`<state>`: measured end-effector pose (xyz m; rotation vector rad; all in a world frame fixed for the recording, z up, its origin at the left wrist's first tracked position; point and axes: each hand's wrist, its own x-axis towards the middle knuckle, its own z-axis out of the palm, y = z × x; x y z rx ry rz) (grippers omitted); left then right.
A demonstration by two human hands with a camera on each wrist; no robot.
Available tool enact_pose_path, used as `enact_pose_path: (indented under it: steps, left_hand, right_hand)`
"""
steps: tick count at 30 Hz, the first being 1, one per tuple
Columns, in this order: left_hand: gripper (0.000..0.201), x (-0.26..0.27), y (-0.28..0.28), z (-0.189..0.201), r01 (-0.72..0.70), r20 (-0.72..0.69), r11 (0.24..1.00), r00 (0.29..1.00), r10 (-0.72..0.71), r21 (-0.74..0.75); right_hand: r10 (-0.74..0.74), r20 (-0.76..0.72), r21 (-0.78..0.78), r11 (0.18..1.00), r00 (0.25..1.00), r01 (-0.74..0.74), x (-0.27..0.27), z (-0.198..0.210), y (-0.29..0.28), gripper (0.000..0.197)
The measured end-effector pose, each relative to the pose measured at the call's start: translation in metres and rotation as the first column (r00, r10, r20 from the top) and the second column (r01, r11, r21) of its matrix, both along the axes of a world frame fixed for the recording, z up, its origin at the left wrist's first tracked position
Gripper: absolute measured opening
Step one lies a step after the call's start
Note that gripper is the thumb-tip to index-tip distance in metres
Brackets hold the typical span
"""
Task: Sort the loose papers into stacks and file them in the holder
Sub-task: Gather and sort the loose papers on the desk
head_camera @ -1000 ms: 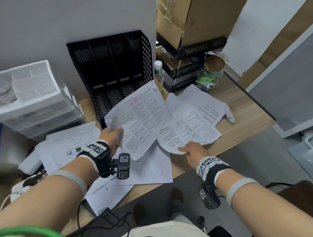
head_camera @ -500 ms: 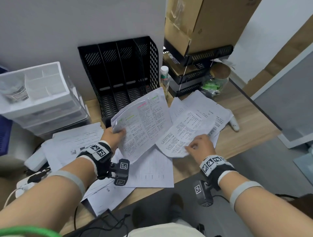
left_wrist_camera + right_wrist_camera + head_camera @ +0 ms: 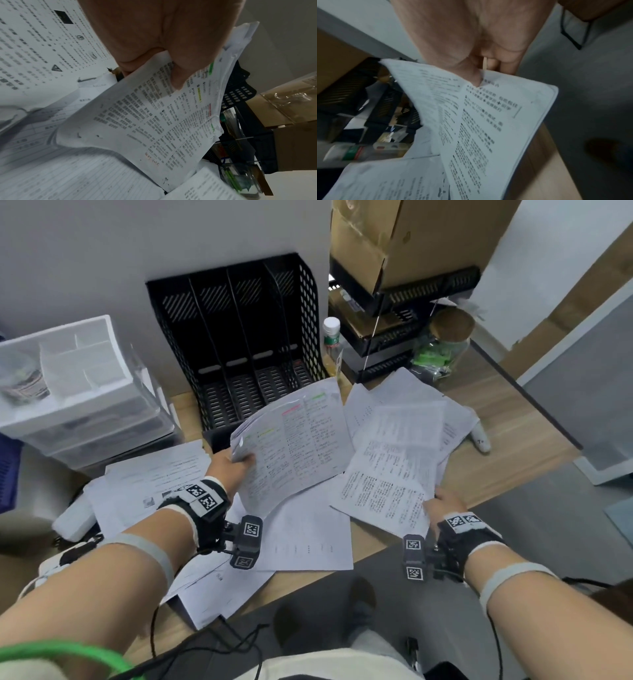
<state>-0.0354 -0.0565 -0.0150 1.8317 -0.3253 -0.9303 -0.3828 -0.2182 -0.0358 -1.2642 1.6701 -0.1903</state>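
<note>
My left hand (image 3: 236,463) pinches a stack of printed sheets with green and red highlights (image 3: 294,440), lifted and tilted in front of the black mesh file holder (image 3: 239,337). In the left wrist view the thumb (image 3: 180,75) presses on that stack (image 3: 154,121). My right hand (image 3: 442,505) grips the near edge of a few text sheets (image 3: 387,470), raised off the desk at the right. The right wrist view shows these sheets (image 3: 488,121) pinched under the thumb (image 3: 471,75). More loose papers (image 3: 308,535) lie spread on the wooden desk (image 3: 513,422). The holder's slots look empty.
A white drawer unit (image 3: 68,392) stands at the left. A small bottle (image 3: 331,337), stacked black trays (image 3: 394,337) under a cardboard box (image 3: 411,237) and a glass jar (image 3: 442,347) crowd the back right. A white marker (image 3: 479,436) lies at the right edge. Cables (image 3: 205,642) hang below the desk front.
My right hand went from lying on the right-hand sheets to gripping them, and has lifted them while moving right. The left hand keeps its stack raised in much the same place.
</note>
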Motion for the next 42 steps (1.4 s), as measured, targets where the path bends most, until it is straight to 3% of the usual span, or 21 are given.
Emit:
enact_pose_path:
  steps: [3, 5, 9, 12, 14, 17, 19, 21, 22, 24, 26, 29, 32, 34, 35, 37, 39, 40, 42]
  left_hand:
    - [0.007, 0.003, -0.015, 0.006, 0.027, 0.04, 0.999, 0.999, -0.026, -0.02]
    - [0.013, 0.007, -0.022, 0.007, 0.024, 0.073, 0.999, 0.997, -0.022, -0.023]
    - [0.014, 0.002, -0.04, 0.028, 0.129, 0.085, 0.988, 0.989, -0.122, -0.089]
    - [0.03, -0.006, -0.048, 0.042, 0.269, 0.103, 0.959, 0.96, -0.26, -0.091]
    - [0.039, -0.01, -0.049, 0.048, 0.363, 0.126, 0.929, 0.927, -0.353, -0.069]
    - [0.028, -0.013, -0.046, 0.052, 0.49, 0.142, 0.87, 0.867, -0.478, -0.058]
    - [0.025, -0.016, -0.041, 0.056, 0.536, 0.12, 0.843, 0.841, -0.527, -0.054]
    - [0.03, -0.017, -0.032, 0.059, 0.521, 0.064, 0.849, 0.854, -0.517, -0.088]
    - [0.03, -0.018, -0.028, 0.06, 0.512, 0.034, 0.851, 0.858, -0.512, -0.112]
    - [0.027, -0.019, -0.021, 0.059, 0.47, -0.048, 0.865, 0.874, -0.484, -0.175]
    - [0.029, -0.02, -0.014, 0.058, 0.41, -0.128, 0.887, 0.888, -0.441, -0.212]
    - [0.063, -0.019, 0.002, 0.057, 0.381, -0.238, 0.894, 0.869, -0.433, -0.235]
    - [0.069, -0.014, 0.02, 0.05, 0.33, -0.303, 0.879, 0.847, -0.436, -0.344]
    - [0.058, -0.012, 0.024, 0.043, 0.342, -0.186, 0.894, 0.896, -0.403, -0.289]
    - [0.04, -0.011, 0.024, 0.038, 0.319, -0.083, 0.922, 0.936, -0.343, -0.22]
    - [0.013, -0.005, 0.023, 0.027, 0.137, 0.027, 0.98, 0.991, -0.135, -0.142]
    - [0.015, -0.003, 0.024, 0.023, 0.034, 0.016, 0.983, 0.999, -0.031, -0.178]
    - [0.016, -0.002, 0.025, 0.024, 0.019, 0.021, 0.98, 1.0, -0.015, -0.2]
    - [0.015, 0.001, 0.028, 0.023, 0.019, 0.053, 0.973, 0.999, -0.007, -0.232]
  right_hand:
    - [0.037, -0.048, -0.207, 0.977, 0.998, -0.046, -0.006, 0.029, -0.016, 0.033]
    - [0.11, -0.138, -0.328, 0.933, 0.984, -0.15, -0.001, 0.043, -0.026, 0.03]
    - [0.276, -0.225, -0.444, 0.825, 0.934, -0.351, 0.014, 0.074, -0.046, 0.017]
    - [0.423, -0.439, -0.49, 0.627, 0.793, -0.606, 0.041, 0.108, -0.051, 0.014]
    - [0.446, -0.565, -0.506, 0.478, 0.694, -0.718, 0.061, 0.126, -0.05, 0.014]
    - [0.49, -0.658, -0.513, 0.265, 0.572, -0.817, 0.088, 0.139, -0.053, 0.017]
    - [0.542, -0.705, -0.431, 0.184, 0.457, -0.883, 0.104, 0.141, -0.057, 0.02]
    - [0.602, -0.708, -0.313, 0.199, 0.368, -0.929, 0.12, 0.144, -0.055, 0.02]
    - [0.619, -0.698, -0.292, 0.214, 0.361, -0.932, 0.126, 0.145, -0.051, 0.024]
    - [0.614, -0.69, -0.309, 0.228, 0.383, -0.923, 0.133, 0.141, -0.044, 0.024]
    - [0.601, -0.688, -0.346, 0.222, 0.407, -0.912, 0.137, 0.136, -0.037, 0.01]
    - [0.611, -0.674, -0.379, 0.196, 0.415, -0.904, 0.145, 0.131, -0.028, 0.013]
    - [0.652, -0.646, -0.396, 0.158, 0.397, -0.905, 0.155, 0.128, -0.018, 0.016]
    - [0.658, -0.64, -0.425, 0.126, 0.395, -0.897, 0.16, 0.127, -0.014, 0.014]
    - [0.669, -0.632, -0.442, 0.103, 0.391, -0.891, 0.163, 0.127, -0.012, 0.012]
    - [0.703, -0.604, -0.477, 0.058, 0.376, -0.877, 0.169, 0.126, -0.009, 0.014]
    - [0.72, -0.565, -0.531, 0.055, 0.402, -0.845, 0.172, 0.127, -0.007, 0.022]
    - [0.725, -0.532, -0.56, 0.086, 0.438, -0.824, 0.171, 0.128, -0.008, 0.026]
    - [0.71, -0.428, -0.59, 0.248, 0.558, -0.768, 0.164, 0.127, -0.013, 0.031]
